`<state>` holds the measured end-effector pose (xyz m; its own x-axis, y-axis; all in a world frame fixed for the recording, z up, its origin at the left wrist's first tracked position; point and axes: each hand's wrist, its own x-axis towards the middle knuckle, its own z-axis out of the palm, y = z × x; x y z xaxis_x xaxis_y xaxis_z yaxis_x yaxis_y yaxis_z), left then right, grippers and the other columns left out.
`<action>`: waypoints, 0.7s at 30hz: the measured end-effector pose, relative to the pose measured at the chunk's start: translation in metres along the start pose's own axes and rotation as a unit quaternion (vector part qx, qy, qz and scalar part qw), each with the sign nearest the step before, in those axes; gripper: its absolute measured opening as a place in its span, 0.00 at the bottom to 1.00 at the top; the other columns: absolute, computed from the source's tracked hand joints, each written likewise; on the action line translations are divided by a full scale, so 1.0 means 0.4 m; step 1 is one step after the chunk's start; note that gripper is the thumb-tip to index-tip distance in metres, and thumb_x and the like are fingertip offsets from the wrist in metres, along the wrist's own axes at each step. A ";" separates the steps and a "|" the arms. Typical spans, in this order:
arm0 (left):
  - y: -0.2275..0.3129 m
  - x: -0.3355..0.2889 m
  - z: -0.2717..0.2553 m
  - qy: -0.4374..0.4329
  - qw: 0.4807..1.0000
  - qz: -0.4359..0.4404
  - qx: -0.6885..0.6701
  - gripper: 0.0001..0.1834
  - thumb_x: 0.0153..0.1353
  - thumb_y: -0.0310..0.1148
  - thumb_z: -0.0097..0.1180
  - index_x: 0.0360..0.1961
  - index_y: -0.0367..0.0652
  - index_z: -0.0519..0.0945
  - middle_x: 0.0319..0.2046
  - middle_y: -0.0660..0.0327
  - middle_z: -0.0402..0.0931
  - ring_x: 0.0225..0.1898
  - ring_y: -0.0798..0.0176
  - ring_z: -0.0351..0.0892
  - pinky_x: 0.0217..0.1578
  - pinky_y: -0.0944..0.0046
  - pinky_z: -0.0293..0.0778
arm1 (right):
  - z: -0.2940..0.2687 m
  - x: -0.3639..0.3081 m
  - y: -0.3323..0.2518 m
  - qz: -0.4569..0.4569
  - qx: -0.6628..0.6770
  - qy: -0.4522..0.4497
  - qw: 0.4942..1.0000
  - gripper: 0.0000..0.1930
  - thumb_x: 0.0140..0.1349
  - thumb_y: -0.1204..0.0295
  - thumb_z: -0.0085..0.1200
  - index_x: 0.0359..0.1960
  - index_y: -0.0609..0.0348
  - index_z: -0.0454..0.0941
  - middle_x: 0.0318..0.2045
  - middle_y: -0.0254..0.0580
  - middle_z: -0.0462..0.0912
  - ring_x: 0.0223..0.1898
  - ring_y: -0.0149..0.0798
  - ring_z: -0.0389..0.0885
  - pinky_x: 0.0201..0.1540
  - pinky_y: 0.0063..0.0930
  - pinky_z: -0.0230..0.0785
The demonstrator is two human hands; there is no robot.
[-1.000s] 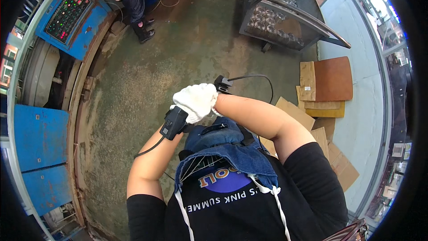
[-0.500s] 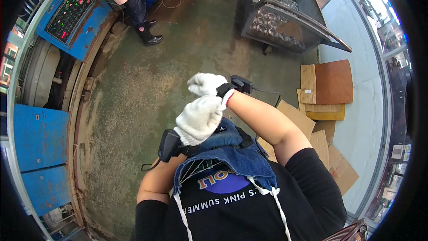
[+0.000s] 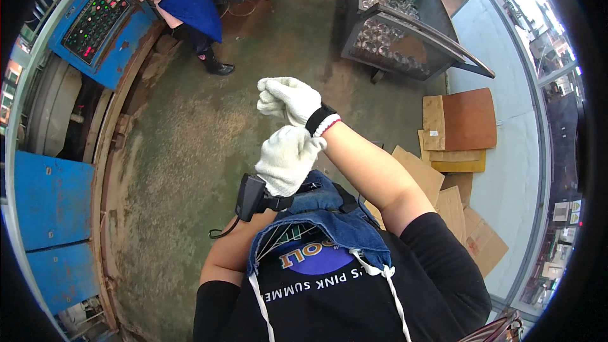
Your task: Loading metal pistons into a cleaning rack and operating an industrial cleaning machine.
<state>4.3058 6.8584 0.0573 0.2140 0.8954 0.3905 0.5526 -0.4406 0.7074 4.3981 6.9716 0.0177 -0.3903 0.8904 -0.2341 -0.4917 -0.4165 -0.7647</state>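
Both my hands wear white knitted gloves and are raised in front of my chest. My right hand is at the end of a bent forearm, its fingers curled in and nothing visible in them. Round its wrist runs a black wrist strap over the red-edged glove cuff. My left hand is closed at the lower side of that strap, thumb against the wrist; the exact grip is partly hidden. A black box-shaped device with a cable is strapped to my left wrist.
A blue machine with a button panel lines the left. A co-worker in a blue apron stands beyond it. A metal cart holding several shiny round metal parts is at the far right. Flattened cardboard and a brown board lie nearer.
My right hand has lifted and turned, and the black device on its wrist has gone out of sight. My left hand shifted slightly right. The co-worker's apron and arm have come further into view.
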 end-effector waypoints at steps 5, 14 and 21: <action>-0.007 0.011 -0.022 -0.037 0.997 0.015 0.066 0.12 0.53 0.34 0.66 0.25 0.41 0.76 0.22 0.55 0.73 0.25 0.50 0.76 0.28 0.55 0.73 | -0.008 0.014 0.007 0.003 -0.002 0.012 1.000 0.10 0.67 0.65 0.53 0.42 0.58 0.77 0.28 0.34 0.81 0.32 0.36 0.83 0.40 0.33 0.78; -0.058 -0.025 0.048 0.056 0.986 -0.144 -0.064 0.12 0.52 0.30 0.61 0.37 0.41 0.72 0.35 0.52 0.73 0.37 0.46 0.76 0.39 0.51 0.73 | -0.019 0.032 0.037 -0.053 0.069 0.039 0.995 0.07 0.68 0.67 0.49 0.38 0.57 0.76 0.26 0.32 0.78 0.31 0.35 0.81 0.37 0.32 0.77; -0.105 -0.017 0.017 0.090 0.995 -0.018 -0.044 0.13 0.53 0.24 0.59 0.41 0.42 0.75 0.32 0.56 0.76 0.31 0.56 0.77 0.35 0.59 0.74 | -0.026 0.033 0.046 -0.042 0.090 0.008 0.995 0.10 0.68 0.66 0.48 0.29 0.54 0.74 0.23 0.31 0.75 0.28 0.35 0.79 0.34 0.33 0.74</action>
<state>4.2868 6.8714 0.0210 0.0437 0.8886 0.4567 0.4833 -0.4188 0.7688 4.3920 6.9773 -0.0059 -0.3307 0.9254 -0.1851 -0.6541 -0.3662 -0.6619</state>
